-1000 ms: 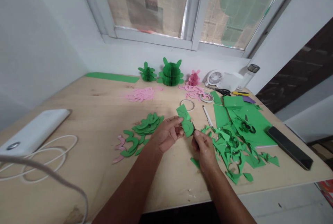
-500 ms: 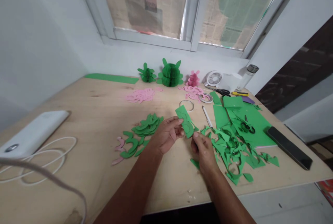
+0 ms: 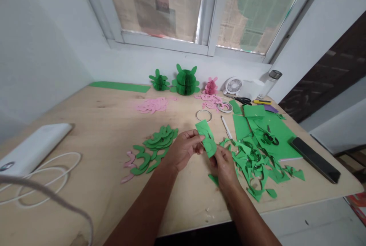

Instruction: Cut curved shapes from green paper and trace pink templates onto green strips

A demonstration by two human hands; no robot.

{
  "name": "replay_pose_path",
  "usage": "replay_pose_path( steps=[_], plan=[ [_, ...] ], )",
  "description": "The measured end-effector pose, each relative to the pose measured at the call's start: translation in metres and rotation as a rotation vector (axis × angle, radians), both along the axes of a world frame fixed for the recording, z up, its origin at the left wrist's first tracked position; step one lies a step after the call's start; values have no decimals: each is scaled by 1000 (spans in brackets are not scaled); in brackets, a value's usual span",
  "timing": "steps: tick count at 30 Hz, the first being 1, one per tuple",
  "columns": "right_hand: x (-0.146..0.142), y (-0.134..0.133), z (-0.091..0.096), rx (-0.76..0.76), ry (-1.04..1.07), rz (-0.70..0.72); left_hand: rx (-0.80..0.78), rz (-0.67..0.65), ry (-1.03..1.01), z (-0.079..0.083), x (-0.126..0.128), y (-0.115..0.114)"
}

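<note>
While the left hand (image 3: 184, 149) pinches a green paper piece (image 3: 211, 147) between thumb and fingers above the counter (image 3: 108, 124), the right hand (image 3: 224, 162) curls at the paper's nearer end; what its fingers grip, if anything, cannot be told. Curved lines mark the paper, whose end toward the right hand is rounded. To the left of the left hand lie green curved cut-outs (image 3: 160, 139), partly overlapping; to the right of the right hand lie tangled green paper scraps (image 3: 254, 159). The step in hand is judged to be trimming along the drawn curves. Further cutting would call for a steady left-hand pinch, clear of the line, with the paper turned gradually.
</note>
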State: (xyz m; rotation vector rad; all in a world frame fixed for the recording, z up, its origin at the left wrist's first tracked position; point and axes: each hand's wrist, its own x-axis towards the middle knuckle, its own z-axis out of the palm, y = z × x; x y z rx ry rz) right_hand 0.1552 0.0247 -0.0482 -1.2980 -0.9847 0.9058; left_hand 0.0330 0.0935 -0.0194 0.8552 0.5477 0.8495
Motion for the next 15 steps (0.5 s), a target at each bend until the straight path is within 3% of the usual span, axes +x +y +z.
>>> replay_pose_path(
  steps=[15],
  plan=[
    [2, 2, -1, -15, 0, -23, 152, 32, 189, -3, 5, -3]
  ],
)
